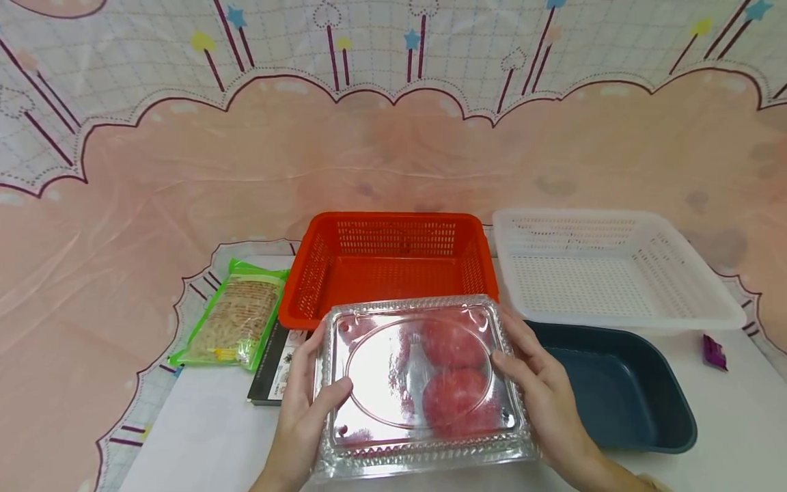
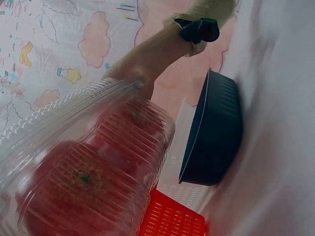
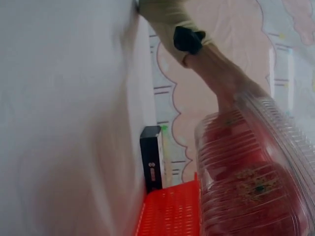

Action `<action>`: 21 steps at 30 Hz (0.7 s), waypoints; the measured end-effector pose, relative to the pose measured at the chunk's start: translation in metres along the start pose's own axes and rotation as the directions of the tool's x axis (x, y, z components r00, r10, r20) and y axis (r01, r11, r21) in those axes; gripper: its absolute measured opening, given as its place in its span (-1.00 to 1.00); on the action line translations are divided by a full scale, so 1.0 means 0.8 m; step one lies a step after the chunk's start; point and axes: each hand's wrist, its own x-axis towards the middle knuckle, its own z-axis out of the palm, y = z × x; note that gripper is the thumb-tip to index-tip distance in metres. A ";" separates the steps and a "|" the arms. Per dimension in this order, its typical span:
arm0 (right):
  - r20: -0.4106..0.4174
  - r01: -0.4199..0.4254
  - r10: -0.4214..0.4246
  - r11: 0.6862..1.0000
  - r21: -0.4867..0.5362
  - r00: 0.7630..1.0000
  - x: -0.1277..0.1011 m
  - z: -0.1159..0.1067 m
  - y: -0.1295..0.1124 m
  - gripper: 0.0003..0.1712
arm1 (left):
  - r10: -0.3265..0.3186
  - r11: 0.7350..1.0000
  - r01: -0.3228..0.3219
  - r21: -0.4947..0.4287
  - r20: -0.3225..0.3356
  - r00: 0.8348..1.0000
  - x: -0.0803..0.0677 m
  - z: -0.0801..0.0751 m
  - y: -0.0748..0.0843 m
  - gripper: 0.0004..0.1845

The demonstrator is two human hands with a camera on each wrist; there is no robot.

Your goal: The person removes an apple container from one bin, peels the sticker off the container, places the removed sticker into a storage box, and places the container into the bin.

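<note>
two hands hold a clear plastic box (image 1: 421,383) of tomatoes (image 1: 455,396) above the white table (image 1: 203,437), at about 6 o'clock in the head view. the left hand (image 1: 307,410) grips the box's left edge, thumb curled over the lid and the other fingers tucked under where they cannot be seen. the right hand (image 1: 535,389) grips the right edge, thumb lying on the lid and fingers wrapped down the side, close together. the lid is shut, and at least two red tomatoes show through it toward the right half. in the left wrist view the box (image 2: 88,162) fills the lower left with the tomatoes (image 2: 74,191) pressed against its ribbed wall. straight behind the box, at 12 o'clock, sits an orange basket (image 1: 393,266). a white basket (image 1: 609,273) sits at 2 o'clock, and a dark blue tub (image 1: 621,389) lies at 3 o'clock, just beside the right hand. at 9 o'clock a black booklet (image 1: 273,362) lies partly under the box, and a green packet (image 1: 236,318) lies beyond it at 10 o'clock. a small purple wrapper (image 1: 714,352) lies at the far right edge.
</note>
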 end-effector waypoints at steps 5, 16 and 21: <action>0.019 0.037 -0.036 0.995 -0.094 0.999 0.006 0.000 -0.004 -0.43 | 0.017 1.000 -0.017 0.021 -0.005 1.000 0.004 0.002 0.001 -0.33; 0.112 0.144 -0.126 0.976 -0.166 0.986 0.025 -0.001 -0.012 -0.33 | 0.052 0.991 -0.057 0.118 0.049 0.997 0.028 -0.004 0.017 -0.31; 0.143 0.171 -0.148 0.971 -0.165 0.979 0.037 -0.001 -0.015 -0.31 | 0.092 0.980 -0.103 0.172 0.074 0.993 0.043 -0.009 0.026 -0.30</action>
